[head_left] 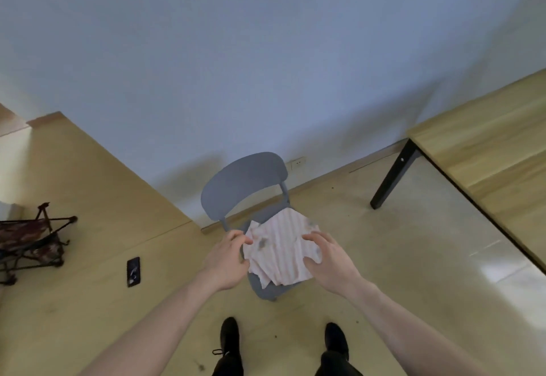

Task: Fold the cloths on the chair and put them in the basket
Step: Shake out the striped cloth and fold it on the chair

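A pink-and-white striped cloth lies rumpled on the seat of a small grey chair in the middle of the view. My left hand pinches the cloth's left edge. On the cloth's right side, my right hand grips it with curled fingers. A dark patterned fabric basket on a folding frame stands on the wooden surface at the far left, well apart from both hands.
A black phone lies on the wooden surface left of the chair. A wooden table with black legs fills the right side. A wall with a socket stands behind the chair. My two black shoes are on the floor below.
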Demonstrator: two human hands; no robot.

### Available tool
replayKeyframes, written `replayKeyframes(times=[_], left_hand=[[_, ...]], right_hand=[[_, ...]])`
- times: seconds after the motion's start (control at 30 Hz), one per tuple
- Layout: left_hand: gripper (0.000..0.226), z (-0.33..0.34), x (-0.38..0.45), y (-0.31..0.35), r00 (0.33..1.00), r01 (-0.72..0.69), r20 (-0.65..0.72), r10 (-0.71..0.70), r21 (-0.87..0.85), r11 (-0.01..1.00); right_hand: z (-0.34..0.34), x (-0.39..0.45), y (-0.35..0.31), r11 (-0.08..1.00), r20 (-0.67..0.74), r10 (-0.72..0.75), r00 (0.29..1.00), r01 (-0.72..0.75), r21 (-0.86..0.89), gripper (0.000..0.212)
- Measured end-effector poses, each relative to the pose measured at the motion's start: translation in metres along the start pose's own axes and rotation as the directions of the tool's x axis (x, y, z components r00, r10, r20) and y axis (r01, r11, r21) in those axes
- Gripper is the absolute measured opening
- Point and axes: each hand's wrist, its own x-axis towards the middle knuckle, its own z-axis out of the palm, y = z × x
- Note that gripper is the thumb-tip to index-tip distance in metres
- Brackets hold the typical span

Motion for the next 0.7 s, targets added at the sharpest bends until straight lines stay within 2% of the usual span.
replayKeyframes(times=[0.17,0.33,0.5,0.7], left_hand=[[0.048,0.002,0.063,-0.044,0.968,-0.203,0.164,0.191,0.058,0.978],[0.049,0.026,0.106,-0.086,0.929,-0.302,0.253,0.27,0.094,0.949],[0.043,0.085,0.142,-0.126,0.917,-0.305,0.288,0.276,0.06,0.951],[0.053,0.182,0.22,-0.166,0.905,-0.375,0.274,0.325,0.153,0.914]], right_hand=[[0.054,0.004,-0.007,0.985,-0.164,0.172,0.971,-0.166,0.052,0.052],[0.114,0.016,-0.007,0.958,-0.219,0.286,0.933,-0.275,0.08,0.054],[0.159,0.05,0.018,0.958,-0.217,0.286,0.933,-0.276,0.077,0.054],[0.226,0.13,0.106,0.97,-0.24,0.241,0.941,-0.236,0.048,0.055]])
